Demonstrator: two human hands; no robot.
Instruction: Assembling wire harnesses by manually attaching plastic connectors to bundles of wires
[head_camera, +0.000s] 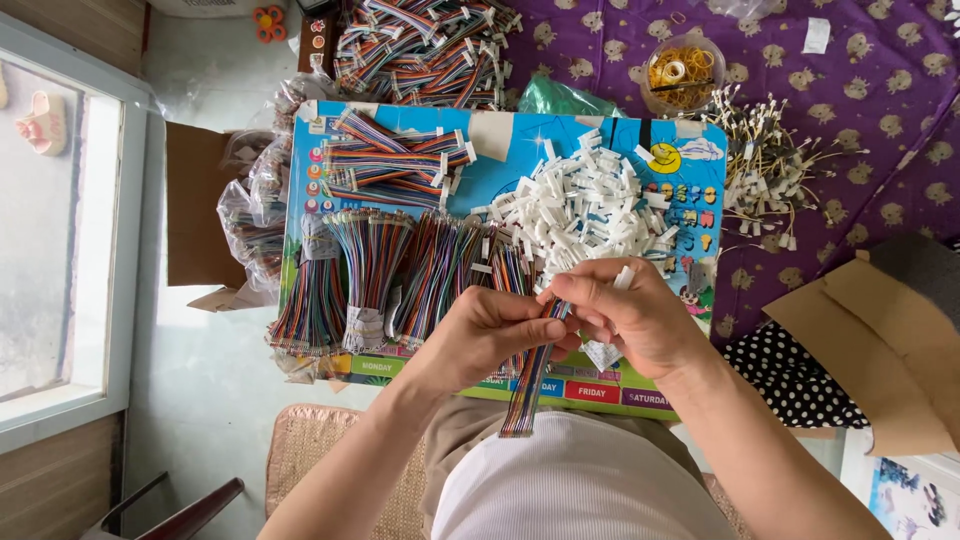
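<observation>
Rainbow ribbon cable (528, 385) is pinched at its top end by the left hand (487, 335) and right hand (630, 315), just below the white connector pile (585, 210). Looks light and floppy; best held near the end.

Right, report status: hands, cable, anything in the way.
Left hand and right hand both grip the rainbow ribbon cable. White plastic connector pile just beyond.

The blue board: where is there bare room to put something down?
Bare blue shows on the blue board between the ribbon cable bundles and the white connector pile. Elsewhere it is crowded: upright cable bundles at left, both hands at front.
</observation>
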